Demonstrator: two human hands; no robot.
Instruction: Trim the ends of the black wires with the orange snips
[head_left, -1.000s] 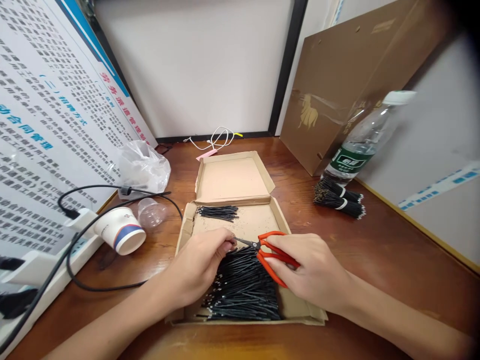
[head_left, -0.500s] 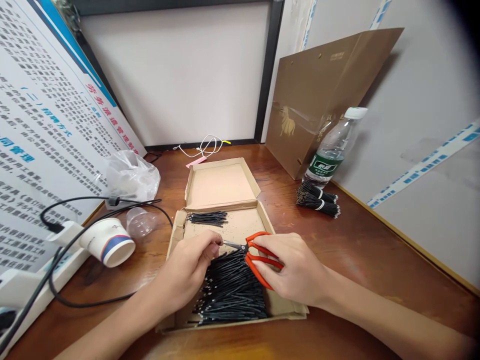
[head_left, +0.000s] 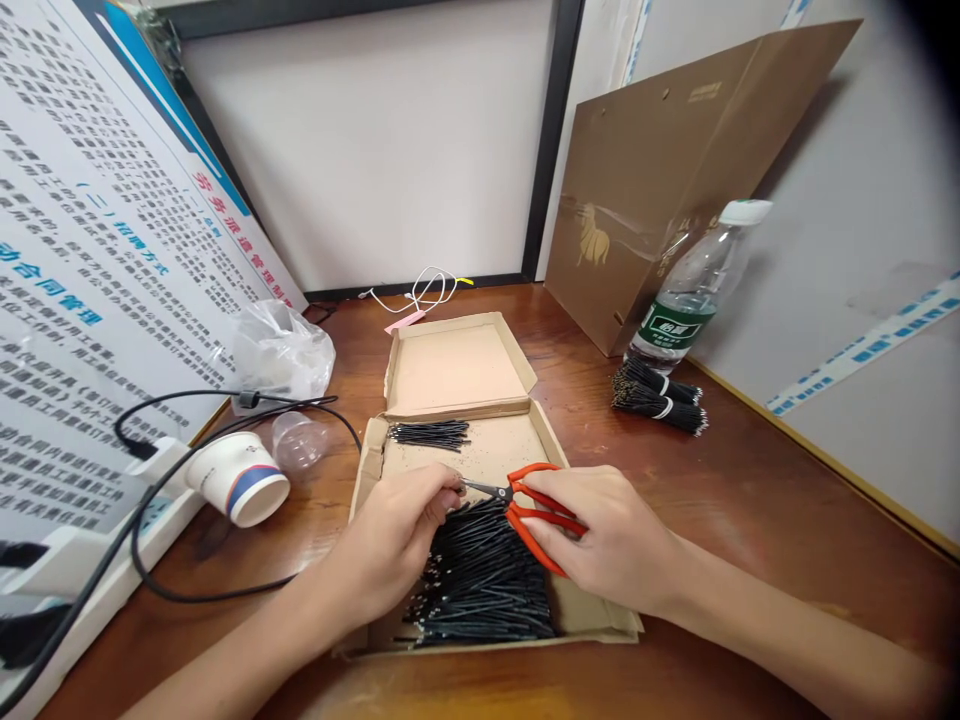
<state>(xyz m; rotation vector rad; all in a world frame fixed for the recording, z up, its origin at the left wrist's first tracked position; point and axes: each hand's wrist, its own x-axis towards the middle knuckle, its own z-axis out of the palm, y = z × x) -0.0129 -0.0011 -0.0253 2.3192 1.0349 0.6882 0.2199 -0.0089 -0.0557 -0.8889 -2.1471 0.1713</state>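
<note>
My right hand [head_left: 611, 535] grips a pair of scissors [head_left: 541, 548] with red handles, fingers through the loops. Their narrow metal blades point left and meet the fingertips of my left hand [head_left: 409, 525], which is closed in a pinch. Whatever sits between those fingertips is too small and covered to make out. Right below both hands, a heap of short black wires [head_left: 484, 590] with pale tips fills the near part of an open cardboard box [head_left: 517, 440]. A smaller row of black wires [head_left: 431, 434] lies at the box's far left.
To the right, bundled black wires [head_left: 660, 400] lie by a water bottle [head_left: 675, 310] and a brown paper bag [head_left: 645, 190]. On the left are a tipped paper cup [head_left: 244, 480], a clear plastic cup [head_left: 300, 440], a plastic bag [head_left: 285, 350], a power strip [head_left: 142, 540] and black cable.
The whole view has shifted a little, so everything appears further right. Both hands and the scissors keep nearly the same position over the box.
</note>
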